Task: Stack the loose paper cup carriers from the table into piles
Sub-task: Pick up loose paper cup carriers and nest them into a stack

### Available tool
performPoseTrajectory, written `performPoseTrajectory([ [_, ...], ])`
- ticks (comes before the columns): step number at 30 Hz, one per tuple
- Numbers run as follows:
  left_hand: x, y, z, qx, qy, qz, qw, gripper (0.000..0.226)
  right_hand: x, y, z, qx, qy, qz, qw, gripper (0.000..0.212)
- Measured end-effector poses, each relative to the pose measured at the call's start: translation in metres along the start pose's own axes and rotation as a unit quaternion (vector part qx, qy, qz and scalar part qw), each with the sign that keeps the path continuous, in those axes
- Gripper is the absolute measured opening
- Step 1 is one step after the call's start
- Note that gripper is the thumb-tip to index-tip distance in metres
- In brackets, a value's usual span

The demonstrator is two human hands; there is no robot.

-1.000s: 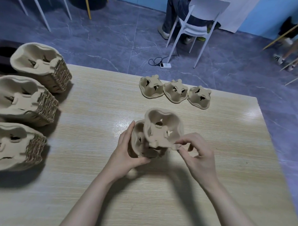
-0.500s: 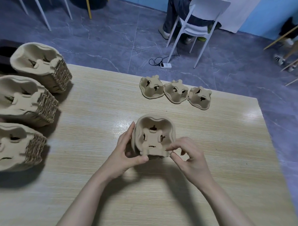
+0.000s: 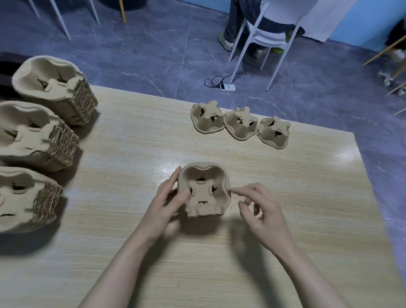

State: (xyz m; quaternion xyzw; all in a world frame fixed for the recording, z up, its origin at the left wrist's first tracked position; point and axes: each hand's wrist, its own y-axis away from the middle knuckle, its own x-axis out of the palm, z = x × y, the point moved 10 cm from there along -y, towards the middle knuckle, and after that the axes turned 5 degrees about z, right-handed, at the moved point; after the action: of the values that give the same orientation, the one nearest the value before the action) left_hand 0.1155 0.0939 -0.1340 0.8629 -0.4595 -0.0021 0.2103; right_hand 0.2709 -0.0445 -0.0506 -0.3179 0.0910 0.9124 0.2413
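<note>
Small nested pile of carriers (image 3: pixel 204 190) sits mid-tabletop (image 3: pixel 125 254), directly ahead of the person. Left hand (image 3: pixel 170 203) grips its 9 o'clock side, thumb curled over the rim. Right hand (image 3: pixel 262 209) is just clear at 3 o'clock, loosely curled, index finger almost touching the rim, holding nothing.

Three loose carriers (image 3: pixel 238 125) lie in a row at 12 to 1 o'clock from the pile, row running left-right. The free right hand is nearer; likely it reaches for the rightmost.
</note>
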Motion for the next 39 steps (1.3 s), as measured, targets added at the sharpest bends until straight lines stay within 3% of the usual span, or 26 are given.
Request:
performPoseTrajectory([
  [3, -0.003, -0.002, -0.001, 0.002, 0.033, -0.039, 0.999, 0.066, 0.004, -0.003, -0.018, 0.09, -0.029, 0.018, 0.995, 0.043],
  [6, -0.001, -0.004, -0.002, 0.008, 0.049, -0.049, 0.998, 0.062, 0.028, -0.004, -0.029, 0.182, -0.118, 0.105, 0.971, 0.063],
  [9, -0.001, -0.006, -0.003, 0.018, 0.027, -0.05, 0.998, 0.069, 0.041, -0.008, -0.026, 0.186, -0.158, 0.124, 0.962, 0.069],
  [13, -0.007, -0.016, -0.008, 0.028, 0.034, -0.072, 0.996, 0.07, 0.034, -0.027, -0.024, 0.178, -0.188, 0.081, 0.963, 0.056],
  [18, -0.012, -0.032, -0.022, 0.043, 0.037, -0.094, 0.994, 0.067, 0.032, -0.05, -0.023, 0.17, -0.189, 0.113, 0.961, 0.05],
  [22, -0.016, -0.035, -0.019, 0.031, 0.029, -0.101, 0.994, 0.065, 0.018, -0.081, -0.035, 0.145, -0.103, 0.153, 0.972, 0.037],
  [29, -0.016, -0.029, -0.016, 0.038, 0.053, -0.106, 0.992, 0.059, -0.057, -0.17, -0.075, 0.145, 0.045, 0.028, 0.988, 0.065],
  [39, -0.005, -0.028, -0.023, 0.06, -0.07, -0.09, 0.992, 0.059, -0.063, -0.218, -0.106, 0.198, 0.171, 0.069, 0.963, 0.075],
])
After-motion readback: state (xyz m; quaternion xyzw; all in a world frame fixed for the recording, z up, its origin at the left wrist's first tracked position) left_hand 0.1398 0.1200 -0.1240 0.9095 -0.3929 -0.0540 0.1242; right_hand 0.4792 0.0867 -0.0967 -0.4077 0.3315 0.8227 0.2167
